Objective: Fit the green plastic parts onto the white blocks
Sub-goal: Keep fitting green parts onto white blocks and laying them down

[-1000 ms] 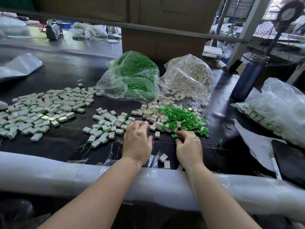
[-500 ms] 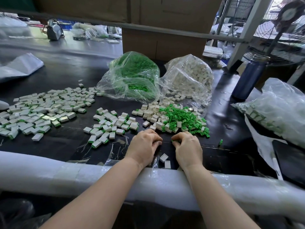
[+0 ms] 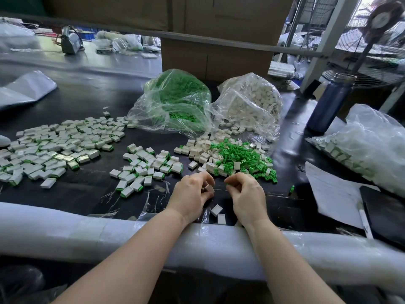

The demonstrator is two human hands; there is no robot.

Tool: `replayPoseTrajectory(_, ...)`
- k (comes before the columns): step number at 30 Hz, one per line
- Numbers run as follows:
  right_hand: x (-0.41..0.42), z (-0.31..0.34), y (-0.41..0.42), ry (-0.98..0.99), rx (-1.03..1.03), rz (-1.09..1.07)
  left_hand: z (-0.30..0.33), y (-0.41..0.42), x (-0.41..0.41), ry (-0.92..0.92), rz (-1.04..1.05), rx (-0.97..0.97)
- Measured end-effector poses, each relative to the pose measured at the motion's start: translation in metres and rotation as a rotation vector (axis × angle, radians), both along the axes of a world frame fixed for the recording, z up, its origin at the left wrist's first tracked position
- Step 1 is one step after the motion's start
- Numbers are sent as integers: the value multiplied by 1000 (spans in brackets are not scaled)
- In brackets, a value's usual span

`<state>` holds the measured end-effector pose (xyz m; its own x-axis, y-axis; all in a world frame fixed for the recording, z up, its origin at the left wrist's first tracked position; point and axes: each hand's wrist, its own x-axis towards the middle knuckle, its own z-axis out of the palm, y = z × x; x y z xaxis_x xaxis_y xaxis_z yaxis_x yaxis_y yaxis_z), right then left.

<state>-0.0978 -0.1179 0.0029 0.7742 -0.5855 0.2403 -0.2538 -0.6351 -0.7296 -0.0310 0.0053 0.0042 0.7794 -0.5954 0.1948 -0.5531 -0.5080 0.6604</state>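
Assembly well under way; much stock remains.

Head view: left hand (image 3: 192, 194) pinches a small white plastic block (image 3: 210, 189) at lower centre; right hand (image 3: 248, 194) pinches a small green plastic part (image 3: 228, 184) just beside it, apparently not yet fitted. Finished green-edged blocks (image 3: 54, 150) spread across centre left. A loose pile of green parts and white blocks (image 3: 232, 156) lies above the hands, and two clear bags, green (image 3: 175, 99) and white (image 3: 252, 104), look largely full.

White block (image 3: 210, 189) pinched in left hand (image 3: 190, 196); green part (image 3: 228, 184) pinched in right hand (image 3: 247, 195), apart.
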Motion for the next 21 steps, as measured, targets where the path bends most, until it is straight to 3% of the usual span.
replayPoseTrajectory(9,-2,1,-1,-163,154,114,3,3,-3,105,-4,-222)
replayPoseTrajectory(21,-6,7,-2,-246,580,193,1,2,3,506,-56,-558)
